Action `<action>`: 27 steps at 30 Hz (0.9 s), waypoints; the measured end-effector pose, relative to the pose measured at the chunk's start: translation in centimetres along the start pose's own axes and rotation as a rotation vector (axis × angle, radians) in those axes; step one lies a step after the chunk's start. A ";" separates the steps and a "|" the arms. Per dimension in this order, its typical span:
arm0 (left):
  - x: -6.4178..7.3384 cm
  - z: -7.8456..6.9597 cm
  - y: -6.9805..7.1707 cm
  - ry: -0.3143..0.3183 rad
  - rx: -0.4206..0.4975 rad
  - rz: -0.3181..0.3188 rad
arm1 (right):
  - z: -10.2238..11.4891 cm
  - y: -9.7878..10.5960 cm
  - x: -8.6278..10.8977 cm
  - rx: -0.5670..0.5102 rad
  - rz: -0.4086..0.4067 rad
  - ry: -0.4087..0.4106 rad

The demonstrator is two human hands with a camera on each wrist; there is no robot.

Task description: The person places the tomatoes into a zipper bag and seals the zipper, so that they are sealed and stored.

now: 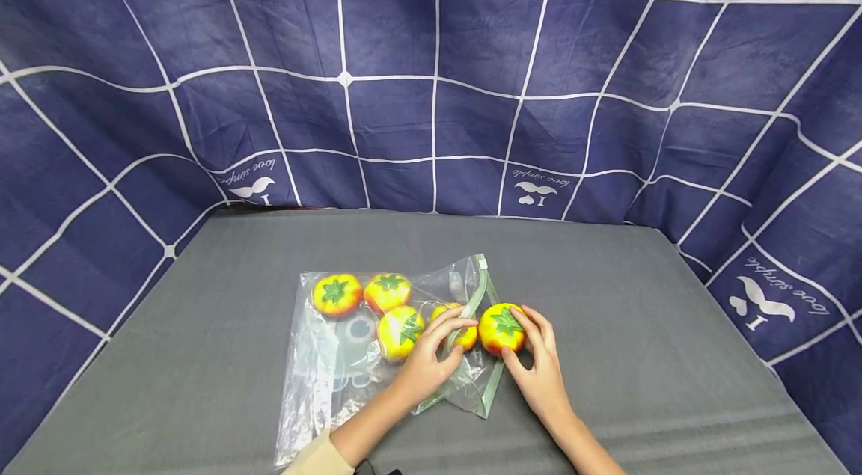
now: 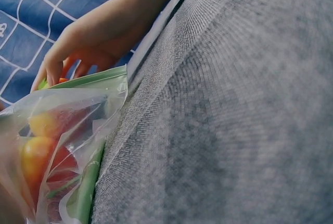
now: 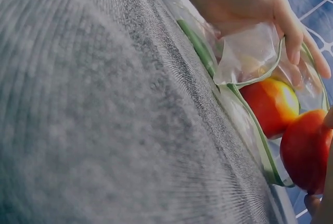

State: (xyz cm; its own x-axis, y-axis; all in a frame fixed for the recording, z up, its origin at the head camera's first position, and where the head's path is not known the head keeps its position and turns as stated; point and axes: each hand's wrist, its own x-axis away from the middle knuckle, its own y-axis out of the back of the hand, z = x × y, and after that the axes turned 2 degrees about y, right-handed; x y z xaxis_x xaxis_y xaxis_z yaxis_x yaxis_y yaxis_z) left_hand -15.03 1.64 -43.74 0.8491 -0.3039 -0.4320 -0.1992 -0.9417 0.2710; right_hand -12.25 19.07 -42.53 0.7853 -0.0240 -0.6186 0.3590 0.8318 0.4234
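Note:
A clear zip bag [image 1: 306, 370] with a green-edged mouth lies on its side, its mouth facing right. Inside are several yellow-and-red fruits [image 1: 337, 294] with green leafy tops, persimmon- or tomato-like. My left hand [image 1: 431, 355] holds the bag's mouth edge, the fingers over the upper layer. One fruit [image 3: 271, 107] sits just inside the opening. At the mouth, my right hand [image 1: 544, 374] grips another such fruit [image 1: 500, 331] between thumb and fingers. Its red underside appears in the right wrist view. In the left wrist view, the bag partly hides that fruit.
A grey cloth-covered table [image 1: 640, 325] lies under everything. Behind it and at the sides hangs a blue curtain [image 1: 390, 116] with white grid lines. A white slider [image 1: 482, 264] sits at the far end of the bag's zip.

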 end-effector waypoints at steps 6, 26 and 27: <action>0.0 0.4 -0.1 -0.013 0.001 0.011 | 0.3 0.0 0.0 -0.018 0.016 -0.018; -0.1 0.2 -0.1 -0.055 0.005 -0.028 | -0.1 -0.4 0.0 -0.064 0.047 -0.031; -0.1 0.2 -0.1 -0.054 0.005 -0.028 | -0.1 -0.5 0.0 -0.070 0.045 -0.031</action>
State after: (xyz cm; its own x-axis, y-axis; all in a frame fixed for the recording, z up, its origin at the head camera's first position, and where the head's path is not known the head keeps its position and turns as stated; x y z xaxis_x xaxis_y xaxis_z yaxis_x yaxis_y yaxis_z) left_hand -15.16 1.77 -43.88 0.8267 -0.2851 -0.4851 -0.1789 -0.9506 0.2537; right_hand -12.43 18.67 -42.81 0.8156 -0.0017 -0.5785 0.2871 0.8694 0.4022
